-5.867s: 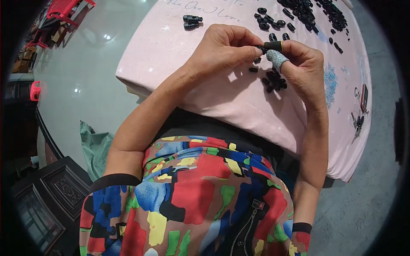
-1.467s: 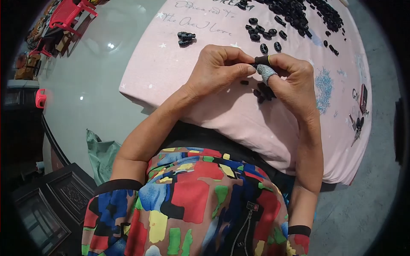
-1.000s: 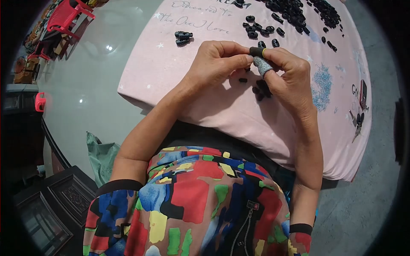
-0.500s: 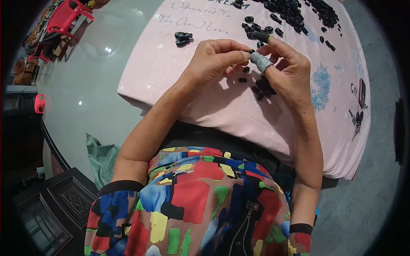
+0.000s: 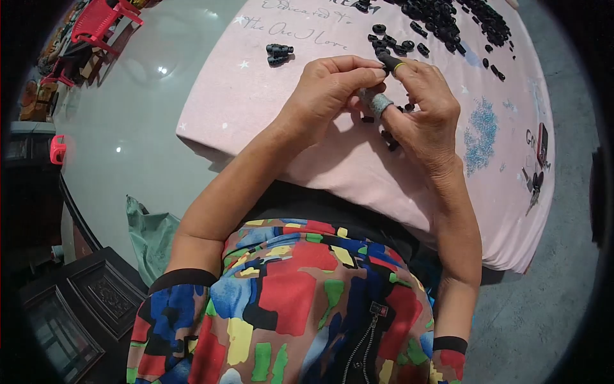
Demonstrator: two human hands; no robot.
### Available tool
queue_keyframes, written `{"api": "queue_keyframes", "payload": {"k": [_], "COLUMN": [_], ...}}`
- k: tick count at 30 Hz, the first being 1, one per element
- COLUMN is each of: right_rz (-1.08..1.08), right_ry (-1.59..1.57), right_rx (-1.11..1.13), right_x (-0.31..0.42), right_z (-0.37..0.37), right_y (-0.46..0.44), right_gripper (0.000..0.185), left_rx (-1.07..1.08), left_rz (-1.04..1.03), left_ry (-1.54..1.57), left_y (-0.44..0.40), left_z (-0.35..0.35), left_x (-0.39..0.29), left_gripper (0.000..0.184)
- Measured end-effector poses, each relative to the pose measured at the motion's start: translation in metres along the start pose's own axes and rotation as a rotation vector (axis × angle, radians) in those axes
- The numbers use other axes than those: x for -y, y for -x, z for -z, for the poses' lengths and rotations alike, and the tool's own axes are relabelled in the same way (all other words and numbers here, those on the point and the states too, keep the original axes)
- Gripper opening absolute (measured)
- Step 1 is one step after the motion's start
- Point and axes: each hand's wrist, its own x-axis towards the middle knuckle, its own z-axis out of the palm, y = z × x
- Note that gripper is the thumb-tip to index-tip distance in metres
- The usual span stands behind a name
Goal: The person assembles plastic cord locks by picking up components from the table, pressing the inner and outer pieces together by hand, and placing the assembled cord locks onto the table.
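My left hand (image 5: 326, 89) is closed, thumb and forefinger pinching a small black plastic part (image 5: 385, 69) mostly hidden by fingers. My right hand (image 5: 422, 115) meets it from the right, fingers curled in around the same part. A grey wrap (image 5: 377, 102) covers the right thumb, and a black sleeve with a yellow-green band (image 5: 391, 63) covers the forefinger. Loose black pieces (image 5: 389, 141) lie on the cloth under the hands, partly hidden by the right one. Beyond the fingertips sit several black ring-like parts (image 5: 408, 46).
A pink printed cloth (image 5: 249, 105) covers the table. Large heaps of black parts (image 5: 441, 25) spread over its far side. A few assembled black pieces (image 5: 279, 55) lie at left. Scissors (image 5: 535, 185) and a phone-like object (image 5: 542, 144) are near the right edge. A red chair (image 5: 99, 25) stands far left.
The right forefinger has come down to the left fingertips, and the right thumb has shifted left and lower. The right hand covers more of the loose pieces below.
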Motion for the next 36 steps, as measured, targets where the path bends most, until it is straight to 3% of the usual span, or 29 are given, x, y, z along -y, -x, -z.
{"api": "queue_keyframes", "payload": {"k": [29,36], "right_rz": [0.039,0.102], "right_ry": [0.079,0.164], "right_rx": [-0.030,-0.053], "right_x": [-0.004,-0.013], "right_z": [-0.002,0.005], "right_y": [0.001,-0.001], "right_gripper": [0.043,0.039], "left_rx": [-0.023,0.102], "left_rz": [-0.058,-0.025], "left_ry": [-0.076,-0.053], "left_y": [-0.002,-0.001], "left_z": [-0.007,0.002], "left_x": [0.006,0.006], "left_gripper": [0.020,0.027]}}
